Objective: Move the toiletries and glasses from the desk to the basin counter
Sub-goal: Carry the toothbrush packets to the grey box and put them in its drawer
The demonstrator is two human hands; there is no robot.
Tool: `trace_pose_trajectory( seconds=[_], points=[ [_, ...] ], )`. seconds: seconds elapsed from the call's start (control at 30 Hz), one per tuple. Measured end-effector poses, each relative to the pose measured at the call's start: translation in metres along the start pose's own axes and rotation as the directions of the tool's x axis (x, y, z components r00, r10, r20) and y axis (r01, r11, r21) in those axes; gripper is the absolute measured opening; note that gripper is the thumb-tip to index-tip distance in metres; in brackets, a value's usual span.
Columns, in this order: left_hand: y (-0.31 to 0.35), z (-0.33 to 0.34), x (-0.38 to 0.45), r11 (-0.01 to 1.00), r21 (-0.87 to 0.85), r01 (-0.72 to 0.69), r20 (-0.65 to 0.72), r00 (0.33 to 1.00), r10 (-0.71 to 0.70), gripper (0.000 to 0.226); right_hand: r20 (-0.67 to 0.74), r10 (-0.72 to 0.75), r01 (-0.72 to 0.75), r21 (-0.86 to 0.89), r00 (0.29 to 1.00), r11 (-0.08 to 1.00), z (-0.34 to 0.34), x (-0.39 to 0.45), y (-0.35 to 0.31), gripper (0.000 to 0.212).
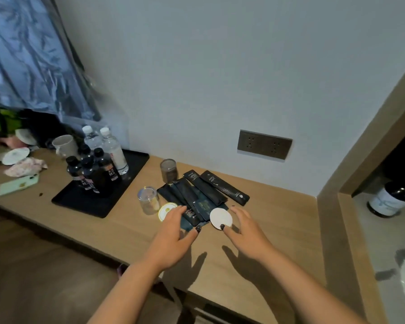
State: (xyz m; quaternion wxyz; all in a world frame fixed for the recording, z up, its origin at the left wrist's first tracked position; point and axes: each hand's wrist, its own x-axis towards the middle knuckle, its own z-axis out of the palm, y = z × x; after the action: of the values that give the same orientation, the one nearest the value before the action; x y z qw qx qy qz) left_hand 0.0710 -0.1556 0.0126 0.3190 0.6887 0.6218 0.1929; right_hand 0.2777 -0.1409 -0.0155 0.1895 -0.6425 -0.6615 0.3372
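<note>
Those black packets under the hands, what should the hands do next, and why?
Probably close both hands around the black packets. The left hand and right hand are open at either side of the pile, gripping nothing, and the packets lie on the desk.

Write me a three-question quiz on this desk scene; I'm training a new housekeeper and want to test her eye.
1. True or false: the two glasses stand on the black tray.
2. What does the right hand touch? A) a white round coaster B) a bottle C) the mug
3. The left hand rests on the dark ______.

Key: 1 false, they stand on the desk beside it; 2 A, the coaster; 3 sachets.
</note>
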Motion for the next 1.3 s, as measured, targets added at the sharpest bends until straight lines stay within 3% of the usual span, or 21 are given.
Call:
trace_pose_trajectory(
  seconds=[0.3,0.53,0.87,1.07,1.17,1.3],
  points=[
    [-0.033,-0.009,0.062,0.988,-0.114,0.102,-0.031,0.994,-0.106,0.06,0.123,0.048,-0.049,0.005,0.991,0.999,0.024,0.071,-0.011,0.061],
    [-0.062,-0.021,0.111,0.909,-0.362,0.208,0.006,0.975,-0.22,0.049,0.193,0.149,-0.166,0.075,0.97,0.983,0.073,0.114,-0.025,0.069],
    [-0.1,-0.074,0.163,0.853,-0.485,0.194,0.14,0.98,-0.143,0.034,0.249,0.199,-0.147,-0.212,0.948,0.966,0.134,0.173,-0.041,0.066],
    [-0.114,-0.096,0.184,0.759,-0.581,0.295,0.22,0.954,-0.202,0.033,0.056,0.233,-0.191,-0.407,0.971,0.893,0.155,0.182,-0.042,0.064],
    [-0.123,-0.103,0.193,0.758,-0.57,0.315,0.269,0.944,-0.19,0.032,0.058,0.253,-0.186,-0.523,0.966,0.832,0.159,0.182,-0.045,0.068],
    [-0.128,-0.113,0.2,0.768,-0.549,0.331,0.31,0.934,-0.181,0.032,0.058,0.27,-0.199,-0.534,0.961,0.822,0.156,0.18,-0.048,0.066]
  ],
)
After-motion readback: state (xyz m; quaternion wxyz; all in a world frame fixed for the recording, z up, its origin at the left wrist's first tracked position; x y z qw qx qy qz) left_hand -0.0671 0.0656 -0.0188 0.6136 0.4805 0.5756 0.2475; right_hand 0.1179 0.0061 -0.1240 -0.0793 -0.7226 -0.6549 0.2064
